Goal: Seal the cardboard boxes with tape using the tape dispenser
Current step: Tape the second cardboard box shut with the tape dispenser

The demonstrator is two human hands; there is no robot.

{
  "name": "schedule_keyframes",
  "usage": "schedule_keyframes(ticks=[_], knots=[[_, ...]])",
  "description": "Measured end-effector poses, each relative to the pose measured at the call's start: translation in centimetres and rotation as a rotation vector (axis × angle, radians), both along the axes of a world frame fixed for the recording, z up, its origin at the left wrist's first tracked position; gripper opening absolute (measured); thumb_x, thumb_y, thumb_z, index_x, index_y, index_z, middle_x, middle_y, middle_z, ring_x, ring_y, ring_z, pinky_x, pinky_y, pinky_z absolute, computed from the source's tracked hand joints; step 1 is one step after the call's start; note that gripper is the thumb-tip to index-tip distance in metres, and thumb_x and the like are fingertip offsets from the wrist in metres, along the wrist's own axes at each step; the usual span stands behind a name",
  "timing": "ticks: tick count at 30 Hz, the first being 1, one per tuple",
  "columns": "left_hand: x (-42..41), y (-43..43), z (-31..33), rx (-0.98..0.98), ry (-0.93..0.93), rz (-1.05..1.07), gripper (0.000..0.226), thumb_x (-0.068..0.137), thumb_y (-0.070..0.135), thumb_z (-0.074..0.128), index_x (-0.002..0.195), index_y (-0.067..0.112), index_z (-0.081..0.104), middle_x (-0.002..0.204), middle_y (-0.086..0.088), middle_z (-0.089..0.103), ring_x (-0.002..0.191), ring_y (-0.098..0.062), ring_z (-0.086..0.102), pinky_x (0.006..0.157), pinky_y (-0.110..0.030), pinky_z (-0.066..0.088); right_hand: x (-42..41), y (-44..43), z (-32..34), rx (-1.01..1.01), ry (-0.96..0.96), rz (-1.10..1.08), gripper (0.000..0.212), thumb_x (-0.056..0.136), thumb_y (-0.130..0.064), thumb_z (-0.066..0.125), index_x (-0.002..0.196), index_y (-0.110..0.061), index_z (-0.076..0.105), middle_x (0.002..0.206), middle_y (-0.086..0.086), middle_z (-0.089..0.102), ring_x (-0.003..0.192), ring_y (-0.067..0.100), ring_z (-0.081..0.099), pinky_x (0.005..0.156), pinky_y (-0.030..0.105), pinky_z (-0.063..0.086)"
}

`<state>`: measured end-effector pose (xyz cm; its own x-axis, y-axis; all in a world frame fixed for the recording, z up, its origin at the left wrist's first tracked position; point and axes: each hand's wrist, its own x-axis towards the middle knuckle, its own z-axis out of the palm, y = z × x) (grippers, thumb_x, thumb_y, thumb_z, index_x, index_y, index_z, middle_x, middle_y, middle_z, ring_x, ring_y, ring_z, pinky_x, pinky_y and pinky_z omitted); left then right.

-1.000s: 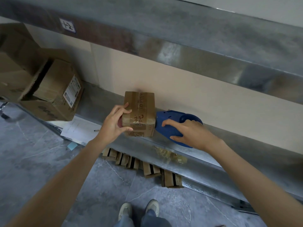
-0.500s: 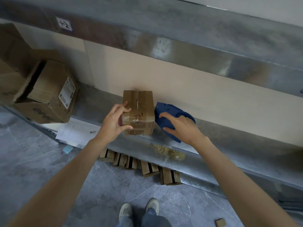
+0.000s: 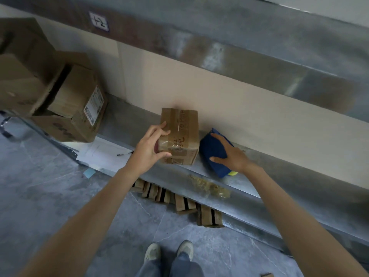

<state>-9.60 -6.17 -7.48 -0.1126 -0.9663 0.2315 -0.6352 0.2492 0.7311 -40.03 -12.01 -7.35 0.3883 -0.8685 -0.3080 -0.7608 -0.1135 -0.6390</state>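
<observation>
Two grips: left hand [image 3: 148, 149] clasping upright small box [image 3: 180, 136], right hand [image 3: 232, 154] grasping tape dispenser [image 3: 212, 151], long axis front-to-back.

Small cardboard box [image 3: 180, 136] sits on metal shelf [image 3: 127, 124], taped, handwriting on top. Left hand [image 3: 148, 149] grips its near-left corner, thumb & fingers on tape. Right hand [image 3: 232, 154] lies flat on blue tape dispenser [image 3: 211, 148], just R of box. Bigger cartons [image 3: 73, 108] at shelf's L end, paper sheets [image 3: 101, 154] w/ pen [image 3: 124, 153] between. Crumpled tape wad [image 3: 209, 186] on shelf edge.
</observation>
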Motion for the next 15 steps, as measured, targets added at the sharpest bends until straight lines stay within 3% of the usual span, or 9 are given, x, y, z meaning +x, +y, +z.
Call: schedule_keyframes(ticks=[5,8,12,15], knots=[[-0.2,0.1,0.1,-0.002,-0.012,0.007,0.063,0.072,0.024,0.086,0.128,0.016,0.057,0.142,0.016,0.038,0.128,0.003,0.042,0.111,-0.022,0.033,-0.5,0.2,-0.6,0.122,-0.121,0.025,0.085,0.096,-0.023,0.065,0.155,-0.043,0.008,0.164,-0.011,0.013,0.147,0.018,0.024,0.105,0.028,0.034],[-0.2,0.2,0.2,0.001,-0.008,0.012,0.063,0.072,0.023,0.086,0.128,0.016,0.057,0.147,0.01,0.041,0.129,0.0,0.043,0.111,-0.024,0.034,-0.4,0.7,-0.9,0.111,-0.14,0.038,0.084,0.097,-0.018,0.062,0.156,-0.039,0.006,0.164,-0.012,0.011,0.147,0.02,0.024,0.104,0.028,0.035],[-0.2,0.3,0.1,0.001,0.004,0.006,0.064,0.072,0.023,0.085,0.13,0.016,0.056,0.148,0.008,0.04,0.128,-0.001,0.045,0.112,-0.029,0.04,-0.4,0.9,-0.9,0.043,-0.082,0.014,0.083,0.096,-0.025,0.064,0.154,-0.046,0.008,0.158,-0.004,0.032,0.132,0.028,0.047,0.097,0.04,0.05],[-0.3,0.3,0.0,-0.001,0.011,0.001,0.065,0.072,0.023,0.085,0.13,0.015,0.056,0.149,0.009,0.039,0.127,-0.005,0.048,0.111,-0.036,0.044,-0.7,0.6,-0.7,-0.09,0.097,0.001,0.075,0.095,-0.036,0.061,0.148,-0.057,0.011,0.118,0.006,0.066,0.087,0.028,0.066,0.072,0.045,0.055]])
